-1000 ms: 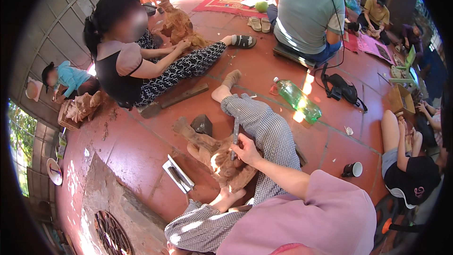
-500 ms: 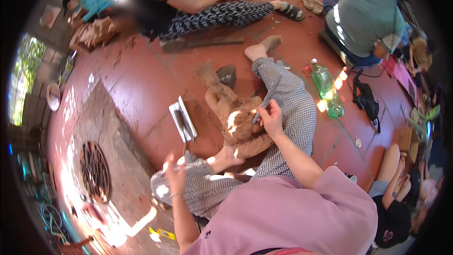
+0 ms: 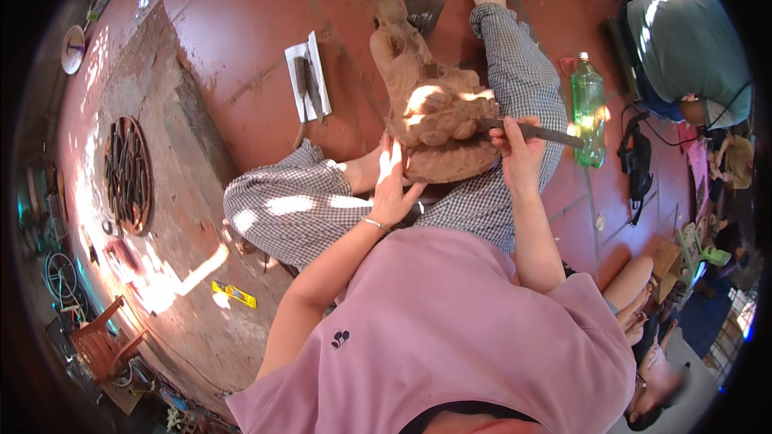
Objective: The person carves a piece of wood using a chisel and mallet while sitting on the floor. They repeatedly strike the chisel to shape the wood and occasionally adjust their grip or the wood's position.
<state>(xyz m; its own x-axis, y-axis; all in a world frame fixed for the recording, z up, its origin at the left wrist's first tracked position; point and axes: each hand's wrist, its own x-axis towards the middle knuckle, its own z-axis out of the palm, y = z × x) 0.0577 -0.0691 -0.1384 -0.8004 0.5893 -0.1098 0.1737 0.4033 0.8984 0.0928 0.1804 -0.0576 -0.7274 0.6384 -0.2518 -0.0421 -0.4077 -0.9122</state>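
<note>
Between my bent legs lies a brown carved figure (image 3: pixel 442 112) with a robed shape, rounded lumps and a wide base nearest me. It looks like wood, though I cannot be sure. My left hand (image 3: pixel 391 199) rests against the left edge of the base, fingers stretched out and holding nothing. On the right side, my right hand (image 3: pixel 521 157) pinches a long, flat, dark grey tool (image 3: pixel 553 136). One end of the tool meets the lumpy part of the carving; the other points right, toward the bottle. Its exact kind I cannot make out.
Left of the carving, a white tray (image 3: pixel 319 60) holds dark, narrow tools. Farther left, a round container (image 3: pixel 146 213) full of dark sticklike tools stands on a grey slab (image 3: pixel 211 141). To the right are a green plastic bottle (image 3: pixel 589 100), a black bag (image 3: pixel 636 157) and a seated person (image 3: pixel 691 40).
My left hand has come from the air above my left knee onto the carving's base. The tool in my right hand has swung from pointing away to pointing right. My view has tilted nearer.
</note>
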